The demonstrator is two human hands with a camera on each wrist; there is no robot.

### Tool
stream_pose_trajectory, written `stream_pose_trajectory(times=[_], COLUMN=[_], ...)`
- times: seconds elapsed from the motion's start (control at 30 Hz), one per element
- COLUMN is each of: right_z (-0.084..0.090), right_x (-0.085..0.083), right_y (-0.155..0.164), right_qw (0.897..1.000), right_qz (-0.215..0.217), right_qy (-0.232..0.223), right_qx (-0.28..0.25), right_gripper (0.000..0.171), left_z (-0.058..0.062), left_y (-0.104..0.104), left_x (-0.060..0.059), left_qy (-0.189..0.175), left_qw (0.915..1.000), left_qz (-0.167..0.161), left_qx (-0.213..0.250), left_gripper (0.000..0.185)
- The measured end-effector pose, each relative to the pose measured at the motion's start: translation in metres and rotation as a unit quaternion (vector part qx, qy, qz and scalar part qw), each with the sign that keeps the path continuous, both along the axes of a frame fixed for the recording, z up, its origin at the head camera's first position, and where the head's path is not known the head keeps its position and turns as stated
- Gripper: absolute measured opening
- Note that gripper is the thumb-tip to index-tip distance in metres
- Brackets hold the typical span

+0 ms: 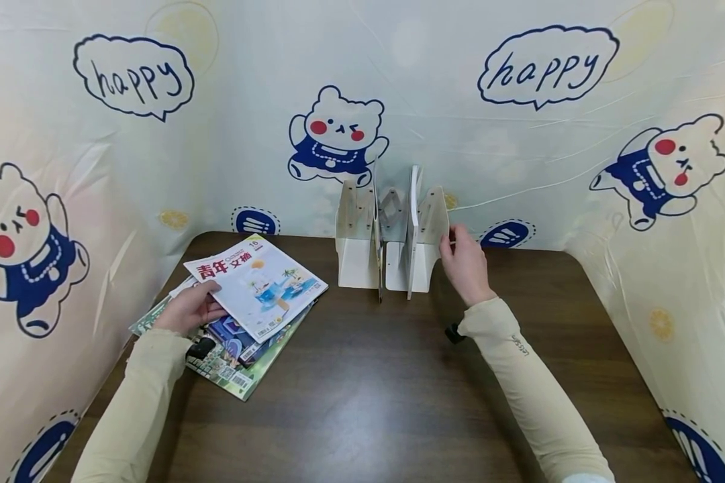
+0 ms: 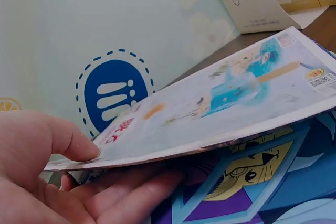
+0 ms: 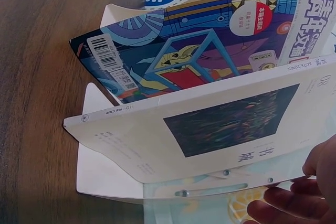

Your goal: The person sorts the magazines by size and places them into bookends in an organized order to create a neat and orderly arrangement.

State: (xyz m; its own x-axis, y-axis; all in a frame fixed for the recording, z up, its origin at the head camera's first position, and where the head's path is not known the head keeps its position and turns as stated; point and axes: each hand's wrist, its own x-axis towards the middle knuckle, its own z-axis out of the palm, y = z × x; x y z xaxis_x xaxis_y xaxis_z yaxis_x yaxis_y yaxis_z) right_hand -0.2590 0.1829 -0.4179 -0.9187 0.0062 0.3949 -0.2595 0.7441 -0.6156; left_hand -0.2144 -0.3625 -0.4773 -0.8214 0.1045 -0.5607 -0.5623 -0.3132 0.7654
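The left hand (image 1: 184, 310) pinches the near-left corner of the top magazine (image 1: 256, 285), thumb above and fingers beneath, lifting it off the stack of magazines (image 1: 232, 365) at the tabletop's (image 1: 368, 389) left. The right hand (image 1: 465, 263), fingers loosely extended, touches the white book stand (image 1: 429, 238) at the far edge, which holds upright books (image 3: 210, 124).

The word "happy" is showing in two speech bubbles (image 1: 134, 75) on the far wall cloth (image 1: 435, 100). The top magazine (image 1: 256, 285) on the left is showing red and blue Chinese words "青年文摘" and the number 16. A magazine standing in the white rack (image 3: 105, 177) is showing "青年文摘" too. The right sleeve (image 1: 519, 345) is carrying tiny letters, too small to read.
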Motion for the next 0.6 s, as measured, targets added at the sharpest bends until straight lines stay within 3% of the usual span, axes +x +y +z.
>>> stream_pose_trajectory(times=[0.27,0.47,0.6], right_z=[-0.0029,-0.0035,-0.0029], right_x=[-0.0002,-0.0012,-0.0016], right_y=[-0.0005,0.0002,0.0003], right_qw=[1.000,1.000,1.000], right_qz=[0.002,-0.001,0.001], right_qy=[-0.002,0.009,0.010], right_qx=[0.005,0.008,0.008], right_gripper=[0.027,0.026,0.026], left_z=[-0.0001,-0.0005,-0.0022], left_y=[0.0007,0.0016,0.0037], left_x=[0.0012,0.0017,0.0037], left_qy=[-0.015,0.021,0.049], left_qw=[0.9993,0.9980,0.9975], left_qz=[-0.009,-0.027,-0.027], left_qx=[-0.033,-0.052,-0.043], left_gripper=[0.041,0.069,0.074])
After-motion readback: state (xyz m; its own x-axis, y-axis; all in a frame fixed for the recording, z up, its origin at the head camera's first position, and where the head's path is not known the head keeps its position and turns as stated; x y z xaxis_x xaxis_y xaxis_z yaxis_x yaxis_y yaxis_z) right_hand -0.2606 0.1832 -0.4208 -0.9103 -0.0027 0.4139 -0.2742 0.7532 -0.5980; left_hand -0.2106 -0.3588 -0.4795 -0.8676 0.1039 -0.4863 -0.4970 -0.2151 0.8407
